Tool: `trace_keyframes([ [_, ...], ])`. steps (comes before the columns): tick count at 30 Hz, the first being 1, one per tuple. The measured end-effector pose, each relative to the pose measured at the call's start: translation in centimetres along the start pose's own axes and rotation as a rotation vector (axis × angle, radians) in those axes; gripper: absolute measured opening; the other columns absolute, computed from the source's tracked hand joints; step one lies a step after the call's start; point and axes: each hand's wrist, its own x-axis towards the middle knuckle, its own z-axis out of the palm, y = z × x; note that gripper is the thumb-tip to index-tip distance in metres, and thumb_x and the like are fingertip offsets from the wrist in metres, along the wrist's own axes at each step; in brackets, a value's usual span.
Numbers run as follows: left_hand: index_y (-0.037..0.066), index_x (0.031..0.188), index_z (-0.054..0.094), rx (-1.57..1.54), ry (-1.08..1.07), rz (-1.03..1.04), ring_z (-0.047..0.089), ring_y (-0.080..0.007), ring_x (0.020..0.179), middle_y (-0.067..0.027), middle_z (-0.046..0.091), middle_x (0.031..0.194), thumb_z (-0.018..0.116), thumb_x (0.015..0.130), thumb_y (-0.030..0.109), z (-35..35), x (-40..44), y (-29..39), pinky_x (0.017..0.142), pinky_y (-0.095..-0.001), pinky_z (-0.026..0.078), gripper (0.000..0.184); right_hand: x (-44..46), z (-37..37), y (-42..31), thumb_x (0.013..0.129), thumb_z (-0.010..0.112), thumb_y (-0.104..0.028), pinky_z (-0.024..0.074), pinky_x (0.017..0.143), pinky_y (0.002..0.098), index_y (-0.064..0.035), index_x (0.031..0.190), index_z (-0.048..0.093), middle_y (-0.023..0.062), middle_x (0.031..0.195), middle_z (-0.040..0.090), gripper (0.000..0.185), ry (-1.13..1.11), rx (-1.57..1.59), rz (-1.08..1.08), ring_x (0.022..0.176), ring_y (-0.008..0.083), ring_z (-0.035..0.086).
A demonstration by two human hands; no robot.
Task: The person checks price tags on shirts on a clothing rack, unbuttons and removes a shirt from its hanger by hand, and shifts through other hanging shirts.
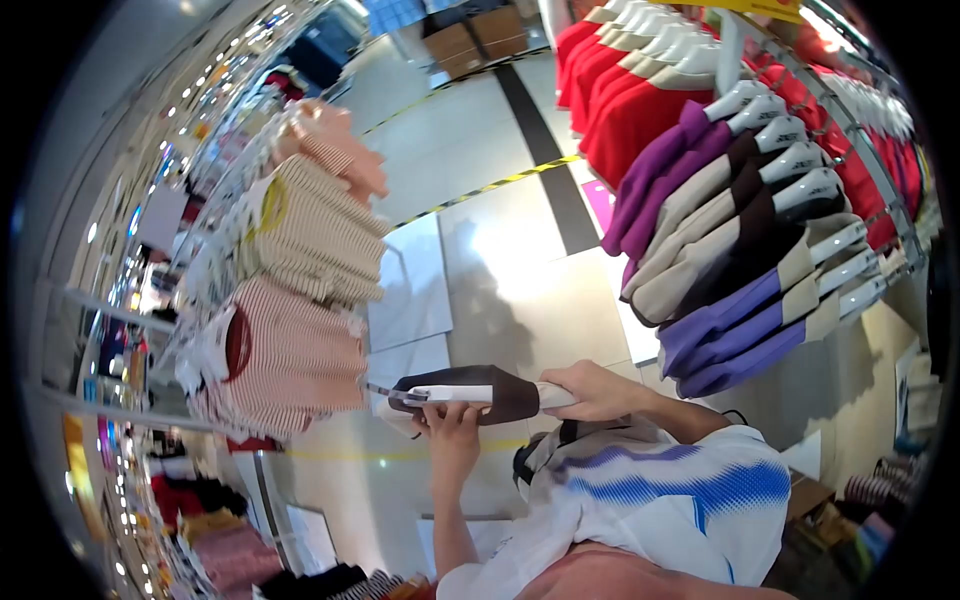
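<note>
In front of my body, a dark brown and beige garment (515, 395) hangs on a white hanger (455, 394), held sideways with its metal hook pointing left. My left hand (450, 420) is closed on the hanger near its middle, fingers against the white plastic and the cloth. At the other end, my right hand (592, 390) grips the beige end of the garment. More cloth drops below my hands, partly hidden by my white and blue shirt (680, 480).
On the left, a rack carries striped tops (300, 345) on hangers. To the right, another rack holds red garments (630, 110), beige and brown ones (690, 250), and purple ones (735, 330). Yellow-black tape (490, 187) crosses the tiled floor; cardboard boxes (475, 42) stand far ahead.
</note>
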Motion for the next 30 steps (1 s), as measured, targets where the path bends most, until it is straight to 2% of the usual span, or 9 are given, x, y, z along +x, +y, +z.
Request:
trace_keyframes([
  [14,0.007,0.093,0.067,-0.359,0.106,0.349,0.047,-0.0368,0.108,-0.0029,0.063,0.103,0.070,0.066,0.007,6.9,14.8,-5.4,0.093,-0.0612,0.027,0.027,3.3,-2.3,3.1,0.085,0.071,-0.024,0.0505,0.069,0.0415,-0.0008,0.108,0.061,0.0209,0.083,0.067,0.034,0.427,-0.091,0.180,0.078,0.0386,0.066],
  [17,0.007,0.095,0.066,-0.269,-0.007,0.522,0.046,-0.0379,0.114,-0.0047,0.062,0.107,0.072,0.070,0.008,7.7,18.8,-7.2,0.098,-0.0596,0.026,0.027,4.7,-2.9,3.2,0.085,0.071,-0.023,0.0508,0.069,0.0401,-0.0025,0.108,0.061,0.0185,0.080,0.068,0.032,0.464,-0.202,0.297,0.075,0.0357,0.067],
  [19,0.008,0.101,0.065,-0.594,-0.232,0.578,0.042,-0.0387,0.122,-0.0072,0.061,0.110,0.075,0.073,0.011,7.5,21.8,-9.4,0.101,-0.0553,0.028,0.030,6.0,-3.4,2.4,0.083,0.071,-0.025,0.0508,0.070,0.0418,-0.0030,0.106,0.062,0.0193,0.080,0.067,0.033,0.511,-0.178,0.378,0.077,0.0367,0.067],
  [21,0.007,0.103,0.063,-0.698,-0.222,0.713,0.047,-0.0378,0.120,-0.0095,0.061,0.109,0.077,0.072,0.009,7.0,25.3,-12.8,0.097,-0.0481,0.036,0.034,7.1,-4.2,0.8,0.082,0.072,-0.026,0.0507,0.072,0.0435,-0.0035,0.105,0.062,0.0201,0.080,0.067,0.034,0.541,-0.149,0.462,0.079,0.0376,0.067],
  [23,0.005,0.102,0.060,-1.028,-0.404,0.627,0.053,-0.0372,0.111,-0.0118,0.061,0.109,0.078,0.066,0.003,5.8,28.7,-16.8,0.090,-0.0445,0.043,0.040,8.2,-4.7,-0.8,0.081,0.072,-0.025,0.0509,0.071,0.0425,-0.0048,0.105,0.063,0.0197,0.081,0.067,0.032,0.573,-0.042,0.489,0.080,0.0372,0.067],
  [24,0.004,0.100,0.059,-0.978,-0.235,0.685,0.056,-0.0362,0.106,-0.0124,0.061,0.108,0.079,0.063,0.002,5.4,30.7,-18.3,0.087,-0.0432,0.045,0.042,8.5,-4.5,1.4,0.081,0.071,-0.023,0.0509,0.070,0.0414,-0.0059,0.104,0.064,0.0191,0.082,0.068,0.030,0.589,-0.188,0.345,0.079,0.0363,0.068],
  [26,0.002,0.099,0.057,-0.909,-0.026,0.759,0.059,-0.0352,0.097,-0.0127,0.061,0.102,0.080,0.057,0.002,4.3,34.4,-19.8,0.081,-0.0418,0.047,0.048,9.8,-4.9,0.8,0.077,0.075,-0.023,0.0502,0.065,0.0363,-0.0075,0.104,0.065,0.0132,0.077,0.068,0.033,0.566,-0.314,0.346,0.072,0.0293,0.068],
  [29,0.002,0.105,0.057,-0.824,-0.337,0.917,0.059,-0.0364,0.095,-0.0140,0.061,0.102,0.080,0.057,0.003,8.0,38.1,-22.1,0.081,-0.0417,0.047,0.054,11.7,-4.6,0.6,0.077,0.076,-0.025,0.0496,0.066,0.0367,-0.0079,0.102,0.065,0.0124,0.080,0.069,0.032,0.578,-0.293,0.383,0.075,0.0302,0.067],
  [30,0.000,0.112,0.057,-0.673,-0.513,1.018,0.062,-0.0349,0.090,-0.0161,0.063,0.097,0.091,0.061,0.023,9.3,38.7,-22.3,0.079,-0.0399,0.051,0.065,12.3,-4.5,0.5,0.076,0.076,-0.024,0.0495,0.067,0.0369,-0.0081,0.102,0.065,0.0120,0.082,0.069,0.033,0.569,-0.309,0.360,0.076,0.0300,0.067],
])
